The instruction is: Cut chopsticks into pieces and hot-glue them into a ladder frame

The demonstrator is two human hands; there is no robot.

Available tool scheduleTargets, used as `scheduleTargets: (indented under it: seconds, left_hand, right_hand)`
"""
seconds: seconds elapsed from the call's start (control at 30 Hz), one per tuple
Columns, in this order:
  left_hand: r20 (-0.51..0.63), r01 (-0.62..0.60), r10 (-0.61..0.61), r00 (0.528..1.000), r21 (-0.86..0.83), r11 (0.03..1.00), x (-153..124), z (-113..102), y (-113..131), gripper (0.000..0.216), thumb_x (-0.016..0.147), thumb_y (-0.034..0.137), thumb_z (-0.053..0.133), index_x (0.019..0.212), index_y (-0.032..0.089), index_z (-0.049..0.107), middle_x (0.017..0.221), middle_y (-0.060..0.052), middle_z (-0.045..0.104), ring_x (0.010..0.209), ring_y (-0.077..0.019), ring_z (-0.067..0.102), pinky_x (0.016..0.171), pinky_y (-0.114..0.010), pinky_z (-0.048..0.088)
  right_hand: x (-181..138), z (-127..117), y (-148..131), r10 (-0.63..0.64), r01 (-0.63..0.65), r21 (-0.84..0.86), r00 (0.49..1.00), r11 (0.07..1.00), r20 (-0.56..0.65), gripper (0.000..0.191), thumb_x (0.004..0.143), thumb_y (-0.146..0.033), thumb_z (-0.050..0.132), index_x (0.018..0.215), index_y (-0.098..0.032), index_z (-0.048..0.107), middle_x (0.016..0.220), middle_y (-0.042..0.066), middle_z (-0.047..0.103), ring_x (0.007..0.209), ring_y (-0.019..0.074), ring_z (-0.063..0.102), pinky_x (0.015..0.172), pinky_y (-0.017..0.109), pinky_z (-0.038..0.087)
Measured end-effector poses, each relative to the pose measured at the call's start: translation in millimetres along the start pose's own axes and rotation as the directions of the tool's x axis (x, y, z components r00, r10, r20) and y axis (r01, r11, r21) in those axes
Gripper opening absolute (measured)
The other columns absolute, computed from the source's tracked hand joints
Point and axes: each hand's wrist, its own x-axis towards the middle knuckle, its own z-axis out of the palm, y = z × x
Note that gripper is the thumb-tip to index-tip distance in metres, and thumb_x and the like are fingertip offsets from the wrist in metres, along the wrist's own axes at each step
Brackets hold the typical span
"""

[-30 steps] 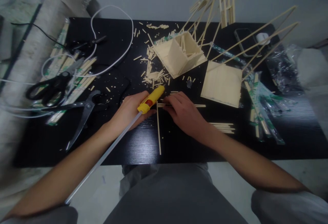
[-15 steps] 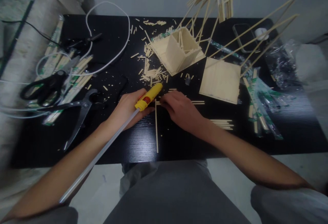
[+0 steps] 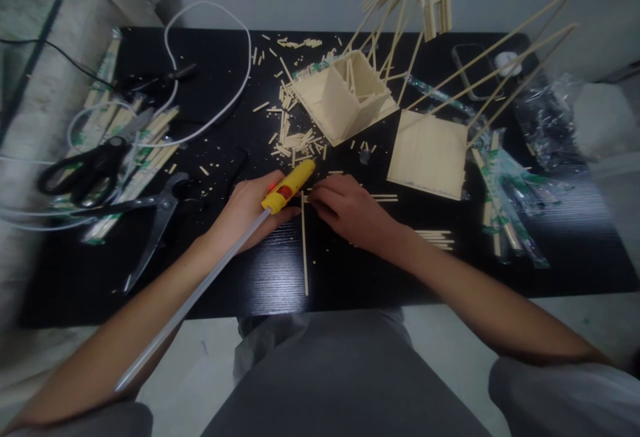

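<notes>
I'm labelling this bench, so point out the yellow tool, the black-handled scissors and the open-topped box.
Yellow tool [image 3: 295,180]: head view, its body.
Black-handled scissors [image 3: 107,155]: head view, the handles.
Open-topped box [image 3: 347,107]: head view, its outer wall.

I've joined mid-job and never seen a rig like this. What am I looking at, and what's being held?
There's no machine: these are a person's bare hands, seen by a camera worn on their head, looking forward and down. The left hand holds what looks like a yellow glue gun, a long translucent glue stick trailing from its back. The right hand has its fingers at thin wooden sticks; its exact grip is hidden. On the black table lie black-handled scissors and pliers at left, cut stick pieces beyond the hands, then an open wooden box and a square wooden panel.
</notes>
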Motion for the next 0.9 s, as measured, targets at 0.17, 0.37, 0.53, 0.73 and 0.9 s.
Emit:
scheduleTargets:
  seconds: [0.17, 0.37, 0.53, 0.73, 0.9]
  left_hand:
    - [0.004, -0.001, 0.001, 1.000, 0.014, 1.000, 0.4, -0.1, 0.8, 0.025, 0.083, 0.040, 0.077, 0.095, 0.021, 0.066, 0.090, -0.002, 0.073, 0.084, -0.0221, 0.070, 0.077, -0.032, 0.051]
    - [0.006, -0.001, 0.001, 1.000, 0.030, 1.000, 0.5, -0.5, 0.5, 0.026, 0.082, 0.040, 0.077, 0.096, 0.021, 0.066, 0.089, -0.001, 0.073, 0.082, -0.0213, 0.069, 0.076, -0.032, 0.051]
    - [0.004, -0.011, 0.011, 1.000, 0.027, 1.000, 0.9, -0.9, 0.7, 0.026, 0.083, 0.040, 0.077, 0.097, 0.021, 0.067, 0.090, -0.002, 0.073, 0.084, -0.0217, 0.069, 0.076, -0.032, 0.051]
    - [0.026, 0.020, -0.021, 0.999, 0.037, 0.999, 0.0, -2.1, 3.3, 0.027, 0.084, 0.042, 0.077, 0.097, 0.021, 0.068, 0.091, -0.001, 0.073, 0.083, -0.0207, 0.069, 0.075, -0.031, 0.049]
    - [-0.006, 0.123, -0.123, 0.992, 0.056, 0.991, 0.7, -7.9, 5.7, 0.035, 0.082, 0.056, 0.077, 0.091, 0.023, 0.069, 0.082, 0.002, 0.071, 0.075, -0.0184, 0.067, 0.069, -0.029, 0.047]
  right_hand:
    - [-2.1, 2.3, 2.3, -0.058, 0.057, -0.020, 0.997, 0.998, -0.057, 0.019, 0.104, -0.012, 0.054, 0.097, -0.015, 0.071, 0.103, 0.013, 0.074, 0.098, 0.0264, 0.066, 0.090, 0.041, 0.052]
    - [-2.7, 4.1, 1.6, -0.065, 0.064, -0.012, 0.994, 0.998, -0.084, 0.019, 0.104, -0.012, 0.055, 0.099, -0.014, 0.072, 0.103, 0.013, 0.075, 0.100, 0.0263, 0.068, 0.091, 0.042, 0.055]
    - [-2.1, 5.0, 1.4, -0.055, 0.056, 0.004, 0.996, 0.998, -0.071, 0.018, 0.104, -0.012, 0.054, 0.099, -0.016, 0.071, 0.103, 0.012, 0.075, 0.101, 0.0266, 0.068, 0.093, 0.043, 0.055]
    - [-1.5, 6.1, 0.5, 0.040, -0.034, 0.060, 0.994, 0.998, -0.099, 0.011, 0.103, -0.012, 0.055, 0.112, -0.016, 0.061, 0.102, 0.012, 0.073, 0.095, 0.0260, 0.068, 0.089, 0.042, 0.055]
    - [-1.6, 8.0, 0.3, 0.094, -0.079, 0.135, 0.989, 0.988, -0.110, 0.020, 0.100, -0.011, 0.058, 0.118, -0.018, 0.054, 0.107, 0.010, 0.072, 0.099, 0.0257, 0.068, 0.091, 0.042, 0.054]
